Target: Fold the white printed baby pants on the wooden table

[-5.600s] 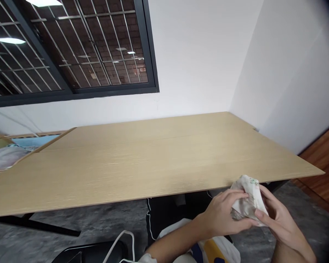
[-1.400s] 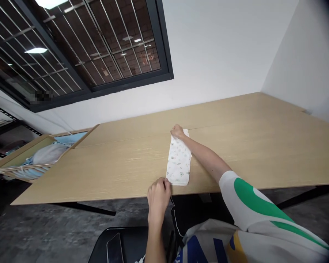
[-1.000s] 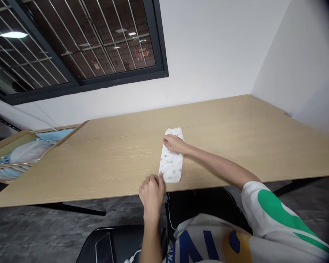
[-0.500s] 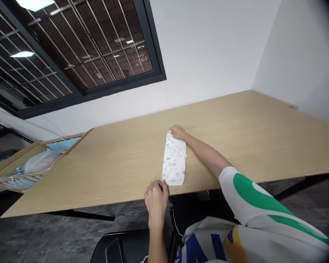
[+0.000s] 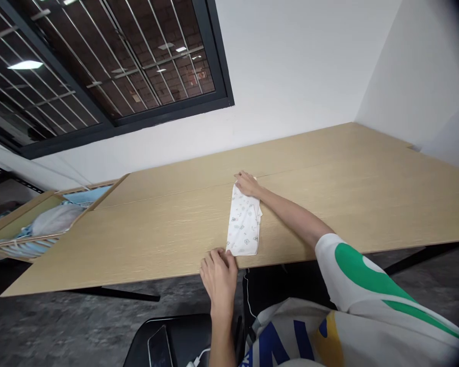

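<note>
Cloth (image 5: 244,224) flat under right-hand fingers (image 5: 242,178)

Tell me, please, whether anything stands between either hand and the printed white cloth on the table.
Nothing visible does: the right hand rests on the far end of the printed white cloth, and the left hand has its thumb at the near left corner.

The wooden table (image 5: 168,224) bears a white printed cloth (image 5: 244,221).

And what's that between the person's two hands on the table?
In the head view, a white cloth with little printed pictures lies on the table between the left hand and the right hand.
</note>
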A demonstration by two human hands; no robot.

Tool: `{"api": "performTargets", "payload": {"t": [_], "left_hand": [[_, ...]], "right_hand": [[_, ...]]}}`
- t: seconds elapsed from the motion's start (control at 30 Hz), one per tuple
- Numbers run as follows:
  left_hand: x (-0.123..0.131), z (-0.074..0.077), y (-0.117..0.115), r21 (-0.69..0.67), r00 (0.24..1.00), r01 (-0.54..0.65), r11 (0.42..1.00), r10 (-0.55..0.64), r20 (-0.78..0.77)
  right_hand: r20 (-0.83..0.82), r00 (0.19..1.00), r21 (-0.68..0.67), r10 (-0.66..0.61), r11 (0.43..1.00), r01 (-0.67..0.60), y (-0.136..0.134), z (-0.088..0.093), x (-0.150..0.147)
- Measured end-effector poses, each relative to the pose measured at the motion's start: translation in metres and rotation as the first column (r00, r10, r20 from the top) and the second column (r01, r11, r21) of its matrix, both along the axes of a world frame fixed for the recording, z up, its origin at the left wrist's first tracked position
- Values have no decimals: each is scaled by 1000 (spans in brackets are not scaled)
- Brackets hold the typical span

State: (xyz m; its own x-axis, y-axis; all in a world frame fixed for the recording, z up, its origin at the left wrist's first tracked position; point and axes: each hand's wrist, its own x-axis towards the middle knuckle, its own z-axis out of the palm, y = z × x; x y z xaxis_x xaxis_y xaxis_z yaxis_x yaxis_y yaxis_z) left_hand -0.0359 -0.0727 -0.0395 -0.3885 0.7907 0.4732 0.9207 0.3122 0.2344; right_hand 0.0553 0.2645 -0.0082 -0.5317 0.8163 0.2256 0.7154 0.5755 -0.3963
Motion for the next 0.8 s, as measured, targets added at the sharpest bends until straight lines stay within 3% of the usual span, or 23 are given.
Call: {"api": "performTargets", "payload": {"t": [0.1,0.17,0.23,0.3,0.37,0.53,0.6,0.73,0.8], "left_hand": [[22,-2,-4,58,987,150,987,-146,-61],[36,-4,-4,77,965,257,963,-251,-70],[44,-7,-2,77,950,308,948,-302,-81],[45,-10,1,65,941,335,940,-329,-85],[41,-14,4,71,933,357,932,-351,-80],[33,-24,5,183,910,415,892,-403,-97],[33,-28,3,182,905,423,888,-404,-134],[35,-25,-4,108,892,439,892,-417,-177],[36,-19,-6,72,885,457,887,-444,-140]], "right_hand": [[-54,959,94,277,958,-272,-49,1,1],[-52,854,115,518,852,-510,-90,-1,7],[-36,730,95,683,729,-678,-130,-3,18],[-41,651,72,758,652,-754,-160,-2,31],[-71,621,55,781,624,-779,-179,0,41],[-225,587,-4,777,602,-799,-192,5,50],[-249,554,-31,795,565,-825,-193,3,48],[-182,456,-55,871,454,-889,-193,-11,45],[-113,455,-63,883,451,-891,-188,-20,44]]}}
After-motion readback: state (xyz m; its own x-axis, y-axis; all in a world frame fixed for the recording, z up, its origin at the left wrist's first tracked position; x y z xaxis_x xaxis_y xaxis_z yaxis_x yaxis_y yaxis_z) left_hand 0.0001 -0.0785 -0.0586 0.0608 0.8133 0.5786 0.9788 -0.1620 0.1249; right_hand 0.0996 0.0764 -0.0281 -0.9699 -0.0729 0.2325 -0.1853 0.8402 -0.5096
